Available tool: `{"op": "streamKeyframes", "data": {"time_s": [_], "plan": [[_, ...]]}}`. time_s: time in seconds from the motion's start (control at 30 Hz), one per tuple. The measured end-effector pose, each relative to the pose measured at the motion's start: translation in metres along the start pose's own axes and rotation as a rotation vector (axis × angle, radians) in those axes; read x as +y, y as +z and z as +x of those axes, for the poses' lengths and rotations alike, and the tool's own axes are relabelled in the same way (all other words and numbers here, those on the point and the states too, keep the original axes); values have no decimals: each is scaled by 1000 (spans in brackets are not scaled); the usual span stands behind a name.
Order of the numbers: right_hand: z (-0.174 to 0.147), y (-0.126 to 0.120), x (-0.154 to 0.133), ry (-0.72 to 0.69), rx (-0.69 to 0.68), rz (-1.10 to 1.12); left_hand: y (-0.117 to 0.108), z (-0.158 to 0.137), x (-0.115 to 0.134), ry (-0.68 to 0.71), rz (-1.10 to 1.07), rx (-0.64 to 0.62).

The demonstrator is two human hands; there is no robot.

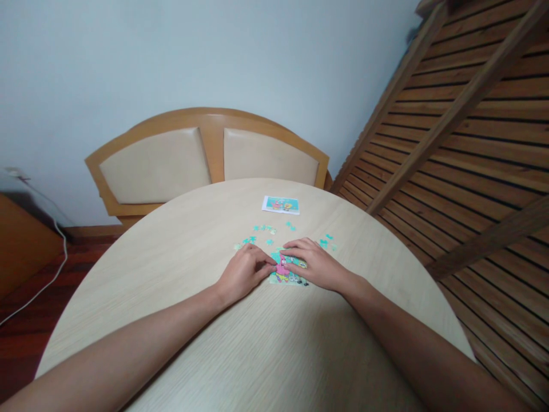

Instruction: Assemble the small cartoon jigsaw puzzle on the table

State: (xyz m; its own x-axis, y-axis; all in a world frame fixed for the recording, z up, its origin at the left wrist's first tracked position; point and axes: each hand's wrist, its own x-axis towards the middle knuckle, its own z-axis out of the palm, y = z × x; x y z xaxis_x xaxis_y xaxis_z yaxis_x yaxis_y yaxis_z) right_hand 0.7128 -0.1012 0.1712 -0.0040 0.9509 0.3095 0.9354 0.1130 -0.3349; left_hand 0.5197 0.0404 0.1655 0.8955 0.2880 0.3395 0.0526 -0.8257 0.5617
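Two hands on round pale wooden table [180,320]: left hand [242,273] curled, fingertips touching small part-assembled teal cartoon jigsaw [286,273]; right hand [312,262] flat, pressing it. Loose teal pieces [262,228] just beyond.

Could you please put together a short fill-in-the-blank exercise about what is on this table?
1. Both hands rest on a partly assembled ____.
2. The loose pieces beyond the left hand and right hand are mostly ____ in colour.
3. The reference picture lies on the table near the ____ edge.

Missing words: puzzle; turquoise; far
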Motion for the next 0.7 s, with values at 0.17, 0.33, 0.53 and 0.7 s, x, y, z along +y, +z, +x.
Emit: {"op": "streamKeyframes", "data": {"time_s": [0.17,0.33,0.53,0.7], "plan": [[0,2,1,-13,14,3,-2,0,3,13,51,0],[0,2,1,-13,16,0,-4,-2,2,-2,55,-15],[0,1,1,-26,25,8,-9,-1,-7,16,32,-81],[0,2,2,-39,44,29,-17,1,-12,92,28,-110]]}}
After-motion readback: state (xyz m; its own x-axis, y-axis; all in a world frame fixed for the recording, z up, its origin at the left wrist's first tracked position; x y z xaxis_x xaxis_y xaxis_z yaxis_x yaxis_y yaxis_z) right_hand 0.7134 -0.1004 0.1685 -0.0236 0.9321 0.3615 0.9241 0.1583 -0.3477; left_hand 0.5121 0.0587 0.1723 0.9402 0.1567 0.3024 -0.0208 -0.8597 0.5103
